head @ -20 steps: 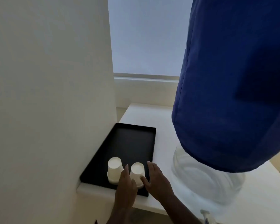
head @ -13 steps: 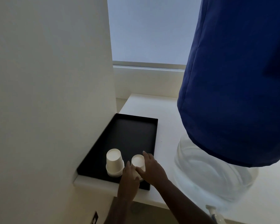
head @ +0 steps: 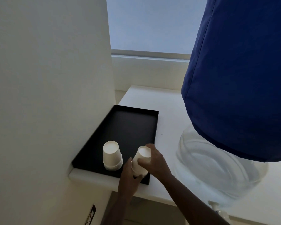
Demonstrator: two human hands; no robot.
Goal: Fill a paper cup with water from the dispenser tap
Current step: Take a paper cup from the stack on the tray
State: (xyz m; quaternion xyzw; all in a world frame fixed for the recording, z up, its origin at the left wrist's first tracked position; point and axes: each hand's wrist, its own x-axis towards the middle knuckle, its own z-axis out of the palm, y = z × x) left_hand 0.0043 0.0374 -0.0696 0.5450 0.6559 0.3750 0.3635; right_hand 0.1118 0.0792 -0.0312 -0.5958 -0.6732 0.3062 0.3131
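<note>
Two stacks of upside-down white paper cups are at the near end of a black tray (head: 133,120). The left stack (head: 112,157) stands upright on the tray. The right stack (head: 140,161) is tilted and partly pulled apart. My right hand (head: 156,161) grips its top cup from the right. My left hand (head: 128,181) holds the lower cup's rim from below. The dispenser, a clear jar (head: 217,169) under a blue cloth cover (head: 238,78), stands to the right. Its white tap (head: 217,210) pokes out over the counter's front edge.
A white wall (head: 47,95) runs tight along the tray's left side. The white counter (head: 165,127) lies between tray and dispenser, with a window sill (head: 149,62) behind. A wall socket (head: 90,216) sits low on the wall below the counter.
Both hands closed on the right cup stack and tipped it toward me, lifting its top cup off the one beneath. The left stack has stayed put. My view moved closer and lower.
</note>
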